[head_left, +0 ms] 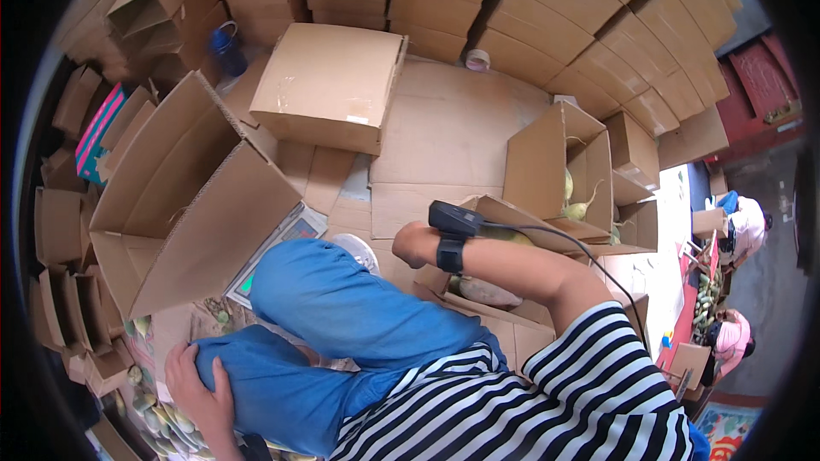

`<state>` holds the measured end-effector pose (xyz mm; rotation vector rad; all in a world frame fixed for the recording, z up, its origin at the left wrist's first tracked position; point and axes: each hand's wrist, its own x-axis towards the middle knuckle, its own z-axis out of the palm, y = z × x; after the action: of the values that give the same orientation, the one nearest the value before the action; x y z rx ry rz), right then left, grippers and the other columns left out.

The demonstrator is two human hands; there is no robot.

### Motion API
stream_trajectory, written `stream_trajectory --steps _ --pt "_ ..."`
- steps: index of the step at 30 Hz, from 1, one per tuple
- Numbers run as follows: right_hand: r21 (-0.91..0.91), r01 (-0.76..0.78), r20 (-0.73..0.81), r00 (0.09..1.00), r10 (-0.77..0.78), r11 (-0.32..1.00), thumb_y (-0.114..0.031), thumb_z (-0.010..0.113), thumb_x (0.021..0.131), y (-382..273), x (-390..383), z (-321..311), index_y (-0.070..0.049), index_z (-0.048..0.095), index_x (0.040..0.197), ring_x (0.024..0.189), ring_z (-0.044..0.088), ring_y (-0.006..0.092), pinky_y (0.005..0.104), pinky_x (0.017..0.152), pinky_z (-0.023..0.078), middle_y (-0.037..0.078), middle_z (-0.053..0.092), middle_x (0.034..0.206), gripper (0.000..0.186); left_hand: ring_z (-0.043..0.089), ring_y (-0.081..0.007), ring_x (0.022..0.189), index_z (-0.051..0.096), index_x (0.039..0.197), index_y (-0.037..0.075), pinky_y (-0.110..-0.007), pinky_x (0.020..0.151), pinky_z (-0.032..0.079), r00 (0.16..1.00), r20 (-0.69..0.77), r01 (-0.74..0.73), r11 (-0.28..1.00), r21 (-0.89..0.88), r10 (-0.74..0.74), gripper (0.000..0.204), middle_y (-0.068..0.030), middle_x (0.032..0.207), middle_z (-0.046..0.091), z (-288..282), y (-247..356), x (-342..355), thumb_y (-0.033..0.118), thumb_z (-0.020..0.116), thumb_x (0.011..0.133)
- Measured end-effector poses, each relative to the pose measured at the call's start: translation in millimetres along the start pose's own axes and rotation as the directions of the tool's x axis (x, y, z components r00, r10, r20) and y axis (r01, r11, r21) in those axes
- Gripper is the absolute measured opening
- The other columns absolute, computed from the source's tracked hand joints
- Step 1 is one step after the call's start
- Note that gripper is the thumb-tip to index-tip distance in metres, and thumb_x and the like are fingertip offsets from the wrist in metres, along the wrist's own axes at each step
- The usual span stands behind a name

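Observation:
My left hand (201, 386) rests on my bent knee in blue trousers (256, 358), fingers spread and holding nothing. My right hand (415, 245) is held out in front, with its fingers turned down and hidden from view. A black device (454, 218) is strapped to that wrist, and a cable runs from it up the arm. Under the right forearm stands an open carton (534, 312) with a pale, radish-like vegetable (485, 292) in it. To the left, a large open carton (201, 226) sits tilted in the picture on a flat scale (299, 229); its inside looks mostly bare.
A closed carton (325, 77) lies ahead on flattened cardboard (453, 128). Stacked cartons (547, 17) line the back. Another open carton (534, 158) holds green-white vegetables (581, 207). Loose vegetables (162, 418) lie lower left. A tape roll (477, 60), a blue bottle (228, 51) and people (732, 337) also show.

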<state>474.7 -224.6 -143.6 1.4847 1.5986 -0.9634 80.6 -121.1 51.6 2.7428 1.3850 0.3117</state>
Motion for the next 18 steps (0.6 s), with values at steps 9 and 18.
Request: stream_trajectory --steps 9,18 --pt "-0.195 0.148 0.413 0.909 -0.056 0.97 -0.053 0.08 0.065 22.3 110.2 101.4 -0.012 0.076 0.1 0.09 0.068 0.0277 0.0459 0.079 0.053 0.01 0.073 0.098 0.054 0.054 -0.0394 0.112 0.06 0.107 0.0 -0.047 0.098 0.04 0.994 -0.039 0.103 0.991 -0.081 -0.106 0.037 -0.0191 0.116 0.059 -10.8 -9.9 -15.2 0.016 0.067 0.075" --pt "-0.171 0.131 0.47 0.882 -0.036 0.977 -0.055 0.081 0.065 28.4 95.7 104.9 -0.011 0.076 0.102 0.092 0.068 0.0301 0.0471 0.08 0.054 0.011 0.072 0.102 0.057 0.053 -0.0403 0.114 0.061 0.106 0.0 -0.05 0.099 0.039 0.985 -0.053 0.157 0.982 -0.104 -0.163 0.039 -0.0178 0.118 0.058 -16.1 -21.5 -30.7 0.018 0.069 0.072"
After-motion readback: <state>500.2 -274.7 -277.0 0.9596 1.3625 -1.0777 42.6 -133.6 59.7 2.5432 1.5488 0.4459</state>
